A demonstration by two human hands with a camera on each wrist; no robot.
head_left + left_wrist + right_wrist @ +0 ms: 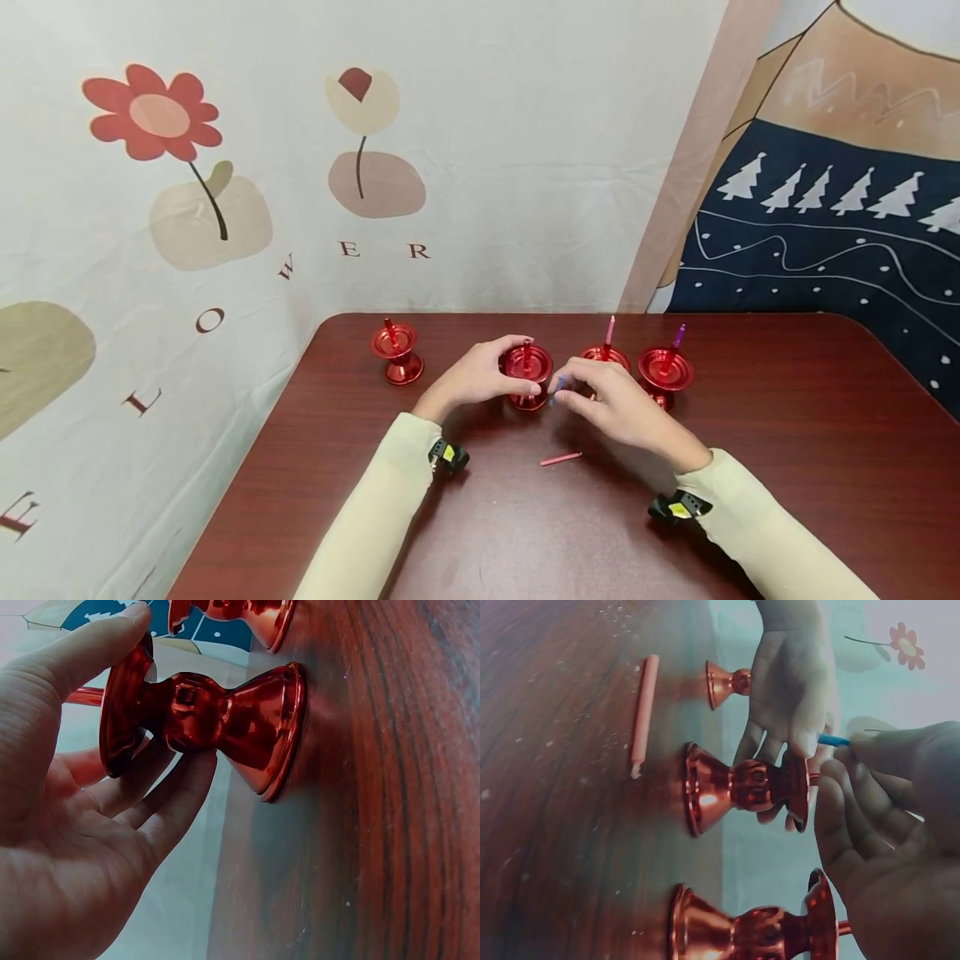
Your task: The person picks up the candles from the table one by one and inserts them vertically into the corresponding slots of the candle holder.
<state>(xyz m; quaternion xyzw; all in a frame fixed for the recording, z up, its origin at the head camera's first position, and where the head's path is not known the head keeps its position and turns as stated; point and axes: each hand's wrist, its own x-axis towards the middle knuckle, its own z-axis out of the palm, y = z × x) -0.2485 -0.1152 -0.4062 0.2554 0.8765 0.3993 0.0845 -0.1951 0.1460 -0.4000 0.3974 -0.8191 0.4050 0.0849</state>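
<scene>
My left hand [480,372] grips a shiny red candle holder [527,398], thumb at the near side of its dish and fingers round the back. The holder stands upright on the table, a short red tube rising from its dish. Between thumb and fingertips, my right hand [611,404] pinches a thin blue candle [832,740], just right of that dish in the head view. Its far end is hidden by the fingers. A pink candle [561,458] lies on the table in front of both hands, its wick visible in the right wrist view.
Behind my right hand stands a red holder [604,355] with a pink candle [611,331] upright in it. Further right, another holder [666,375] carries a purple candle [678,336]. A fourth holder [405,368] stands at the left. Printed cloth [525,167] hangs behind the table.
</scene>
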